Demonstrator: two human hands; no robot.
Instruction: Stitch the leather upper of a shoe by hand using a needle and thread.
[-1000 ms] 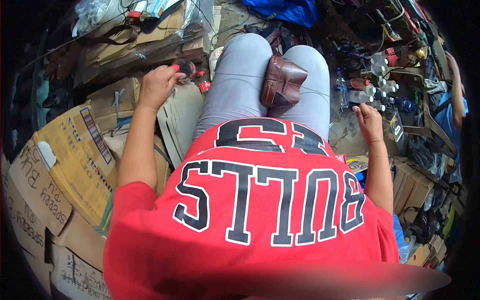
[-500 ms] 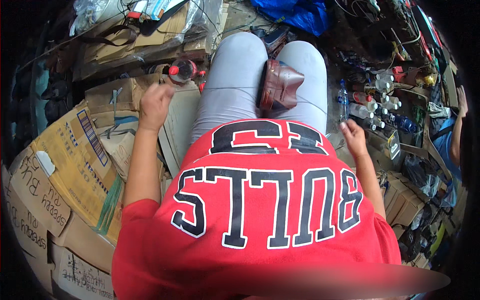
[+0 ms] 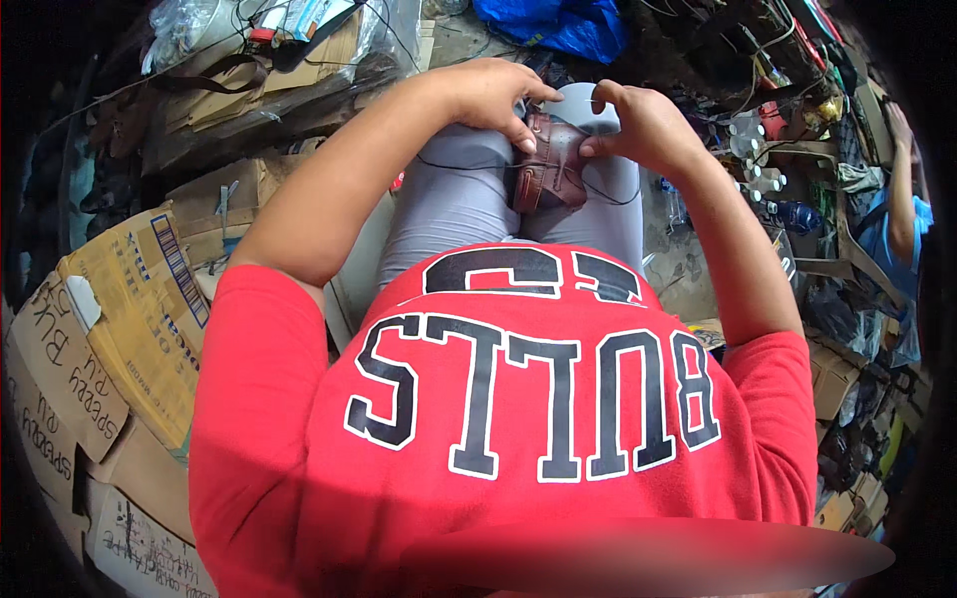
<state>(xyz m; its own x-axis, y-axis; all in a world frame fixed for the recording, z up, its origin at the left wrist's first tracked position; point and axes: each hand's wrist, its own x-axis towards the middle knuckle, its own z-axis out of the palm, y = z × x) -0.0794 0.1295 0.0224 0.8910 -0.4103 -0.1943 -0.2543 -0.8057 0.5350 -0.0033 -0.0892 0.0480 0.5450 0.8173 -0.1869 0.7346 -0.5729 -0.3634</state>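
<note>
A brown leather shoe [image 3: 553,169] with stitched seams sits between my knees, on grey trousers. My left hand [image 3: 503,100] is at its far left side, thumb by the leather edge and index finger reaching over the far end; its other fingers are hidden. My right hand [image 3: 638,120] is bent in a pinch at the far right side, its thumb against the shoe and a thin pale strand at the index fingertip. Dark thread [image 3: 608,197] hangs in slack loops on both sides of the shoe. The left loop disappears under my left hand.
Flattened cardboard boxes [image 3: 140,319] lie at the left. Stacked cardboard with plastic sheeting [image 3: 289,75] stands beyond them. A blue tarp [image 3: 558,25] lies ahead. Several bottles [image 3: 748,140] stand at the right, and another person's arm [image 3: 902,209] shows at the far right edge.
Both hands have come inward from out beside my thighs to the shoe. The thread, stretched straight across the shoe before, now hangs slack in loops.
</note>
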